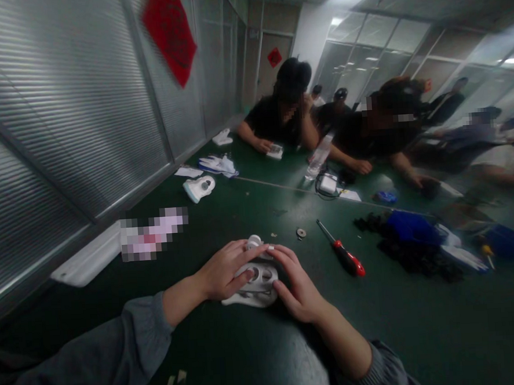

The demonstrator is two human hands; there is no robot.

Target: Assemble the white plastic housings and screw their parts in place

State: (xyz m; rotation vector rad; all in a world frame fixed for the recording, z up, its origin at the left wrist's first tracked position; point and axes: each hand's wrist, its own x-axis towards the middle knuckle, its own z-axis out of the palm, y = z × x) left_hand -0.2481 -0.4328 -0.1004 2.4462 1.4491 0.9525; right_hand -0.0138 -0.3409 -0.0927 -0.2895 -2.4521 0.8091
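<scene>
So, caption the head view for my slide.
Left hand and right hand hold a white casing with round openings at a green tabletop, a red-handled screwdriver lying nearby.

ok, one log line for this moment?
left hand: on white part | right hand: on same part | red-handled screwdriver: on table, right of hands

Part (257, 297) in the grip looks smooth matt plastic, screwdriver (338, 244) right of it has glossy plastic handle (355, 265) and metal shaft (327, 232), table (236, 350) underneath is smooth, faintly glossy, sleeves (139, 336) behind are matt cloth.
</scene>
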